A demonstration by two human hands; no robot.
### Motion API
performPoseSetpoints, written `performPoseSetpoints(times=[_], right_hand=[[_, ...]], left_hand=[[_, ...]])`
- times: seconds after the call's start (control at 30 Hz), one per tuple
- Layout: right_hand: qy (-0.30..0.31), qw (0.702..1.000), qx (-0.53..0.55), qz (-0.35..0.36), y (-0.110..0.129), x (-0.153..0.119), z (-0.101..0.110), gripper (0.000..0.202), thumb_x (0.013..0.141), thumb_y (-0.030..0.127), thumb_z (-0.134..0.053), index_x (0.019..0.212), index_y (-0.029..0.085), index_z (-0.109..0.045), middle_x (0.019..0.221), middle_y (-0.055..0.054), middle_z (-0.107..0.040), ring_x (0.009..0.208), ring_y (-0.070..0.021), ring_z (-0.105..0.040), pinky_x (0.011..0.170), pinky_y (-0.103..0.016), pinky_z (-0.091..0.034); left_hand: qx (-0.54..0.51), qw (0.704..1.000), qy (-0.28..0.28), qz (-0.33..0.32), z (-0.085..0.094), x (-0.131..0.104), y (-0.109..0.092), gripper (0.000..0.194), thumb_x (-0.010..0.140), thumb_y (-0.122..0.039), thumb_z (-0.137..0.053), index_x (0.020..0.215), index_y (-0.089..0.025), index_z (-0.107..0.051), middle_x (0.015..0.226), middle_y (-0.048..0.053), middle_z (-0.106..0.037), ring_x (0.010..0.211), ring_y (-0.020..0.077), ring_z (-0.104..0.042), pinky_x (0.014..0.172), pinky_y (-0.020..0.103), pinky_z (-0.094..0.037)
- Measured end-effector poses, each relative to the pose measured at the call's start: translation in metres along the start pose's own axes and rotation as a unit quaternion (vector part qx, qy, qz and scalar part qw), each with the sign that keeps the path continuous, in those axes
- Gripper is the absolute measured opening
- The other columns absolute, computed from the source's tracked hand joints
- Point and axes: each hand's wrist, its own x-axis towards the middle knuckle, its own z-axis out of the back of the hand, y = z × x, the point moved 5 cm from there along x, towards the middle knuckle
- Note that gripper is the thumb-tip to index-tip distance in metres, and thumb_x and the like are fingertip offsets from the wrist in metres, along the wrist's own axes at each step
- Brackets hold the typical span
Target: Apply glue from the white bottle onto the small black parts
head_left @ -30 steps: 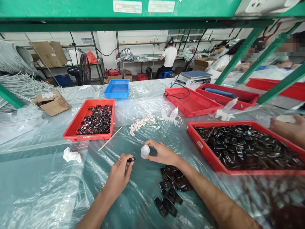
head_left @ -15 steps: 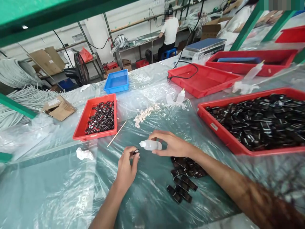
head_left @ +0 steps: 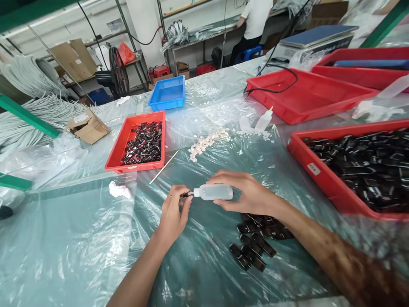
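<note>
Holding a small black part point(head_left: 185, 195) pinched in the fingertips, the left hand point(head_left: 174, 213) sits just above the plastic-covered table point(head_left: 64, 247). Right hand point(head_left: 251, 194) is wrapped around a clear squeeze bottle point(head_left: 213, 192), laid nearly horizontal, nozzle pointing left and touching the part. Both hands closed on their items, thumbs on the near side.

Under the right wrist: loose pile of black parts point(head_left: 255, 238) on the sheet, some in a rough row toward the near edge.

Left of centre: small red tray point(head_left: 116, 160) with more black parts, a thin wooden stick point(head_left: 163, 167) lying just beside its right edge. Crumpled white tissue point(head_left: 119, 190) near the tray's front. Scatter of white bits point(head_left: 204, 143) beyond the hands, second bottle point(head_left: 264, 120) upright past them.

Right: big red tray point(head_left: 315, 168) full of black parts. Behind it, another red tray point(head_left: 306, 96) with a black cable in it. Blue tray point(head_left: 168, 92) further back. Cardboard box point(head_left: 87, 126) far left. A person sits at a far bench, back turned.
</note>
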Motion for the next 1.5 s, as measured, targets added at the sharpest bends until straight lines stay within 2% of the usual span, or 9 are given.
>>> performPoseSetpoints(times=[0.07,0.17,0.3,0.5,0.7,0.87,1.17,1.4,1.5], right_hand=[[-0.009,1.0,-0.006,0.019,0.004,0.001,0.002,0.033,0.097,0.025,-0.074,0.129,0.027,-0.075,0.121,-0.008,-0.08,0.102,-0.0244,-0.08,0.081,-0.032,-0.063],[-0.017,1.0,-0.019,0.005,0.007,0.003,0.005,0.04,0.093,0.022,-0.079,0.132,0.026,-0.071,0.12,-0.006,-0.081,0.098,-0.0222,-0.081,0.083,-0.031,-0.063],[-0.025,1.0,-0.015,-0.001,0.008,0.002,0.006,0.03,0.091,0.02,-0.081,0.119,0.025,-0.071,0.112,-0.003,-0.081,0.087,-0.0179,-0.077,0.077,-0.028,-0.06],[-0.058,0.996,0.014,0.064,0.016,0.002,0.014,0.026,0.094,0.018,-0.078,0.12,0.019,-0.075,0.111,-0.006,-0.081,0.097,-0.0175,-0.077,0.084,-0.027,-0.06],[-0.078,0.994,0.026,0.071,0.015,0.003,0.017,0.023,0.096,0.02,-0.077,0.119,0.019,-0.075,0.116,-0.008,-0.082,0.103,-0.0169,-0.077,0.088,-0.029,-0.061],[-0.075,0.993,0.039,0.078,0.01,0.003,0.015,0.021,0.096,0.021,-0.074,0.118,0.02,-0.076,0.113,-0.007,-0.082,0.099,-0.0182,-0.077,0.088,-0.033,-0.062],[-0.07,0.993,0.02,0.093,0.016,0.001,0.017,0.022,0.099,0.02,-0.073,0.12,0.02,-0.076,0.114,-0.008,-0.082,0.101,-0.0189,-0.077,0.086,-0.034,-0.064],[-0.089,0.99,-0.009,0.11,0.026,-0.002,0.017,0.024,0.099,0.017,-0.074,0.122,0.023,-0.074,0.115,-0.007,-0.081,0.106,-0.0201,-0.078,0.092,-0.036,-0.067],[-0.091,0.991,0.021,0.1,0.018,-0.002,0.016,0.026,0.098,0.02,-0.077,0.123,0.023,-0.075,0.116,-0.006,-0.082,0.106,-0.0204,-0.078,0.093,-0.036,-0.066]], left_hand=[[0.006,1.0,-0.003,-0.012,0.001,0.002,-0.003,0.012,0.113,-0.031,-0.059,0.124,-0.03,-0.063,0.117,0.005,-0.072,0.087,0.0164,-0.075,0.065,0.027,-0.066],[0.022,0.999,-0.012,-0.024,0.003,0.004,-0.005,0.013,0.113,-0.028,-0.059,0.125,-0.033,-0.063,0.117,0.003,-0.073,0.083,0.0157,-0.076,0.062,0.027,-0.067],[0.025,0.999,-0.014,-0.016,0.005,0.005,-0.005,0.014,0.112,-0.027,-0.06,0.124,-0.033,-0.064,0.116,0.003,-0.073,0.077,0.0135,-0.075,0.057,0.024,-0.067],[0.044,0.998,-0.02,-0.046,0.008,0.007,-0.015,0.016,0.11,-0.024,-0.064,0.124,-0.03,-0.066,0.117,0.002,-0.072,0.076,0.0109,-0.076,0.057,0.02,-0.069],[0.095,0.994,-0.015,-0.058,0.012,0.01,-0.018,0.015,0.108,-0.024,-0.068,0.122,-0.029,-0.069,0.116,0.003,-0.078,0.079,0.0129,-0.078,0.063,0.024,-0.072],[0.112,0.99,-0.013,-0.08,0.01,0.011,-0.021,0.017,0.108,-0.022,-0.069,0.124,-0.027,-0.069,0.115,0.003,-0.081,0.078,0.0122,-0.079,0.066,0.024,-0.071],[0.125,0.987,-0.016,-0.104,0.013,0.014,-0.031,0.02,0.105,-0.014,-0.07,0.121,-0.026,-0.069,0.114,0.004,-0.081,0.097,0.0156,-0.082,0.064,0.022,-0.07],[0.134,0.985,-0.016,-0.112,0.014,0.014,-0.032,0.019,0.105,-0.014,-0.071,0.121,-0.025,-0.068,0.113,0.003,-0.081,0.097,0.0137,-0.082,0.071,0.021,-0.07],[0.123,0.987,-0.01,-0.098,0.014,0.011,-0.031,0.019,0.107,-0.018,-0.069,0.123,-0.026,-0.068,0.115,0.005,-0.083,0.097,0.016,-0.084,0.068,0.023,-0.071]])
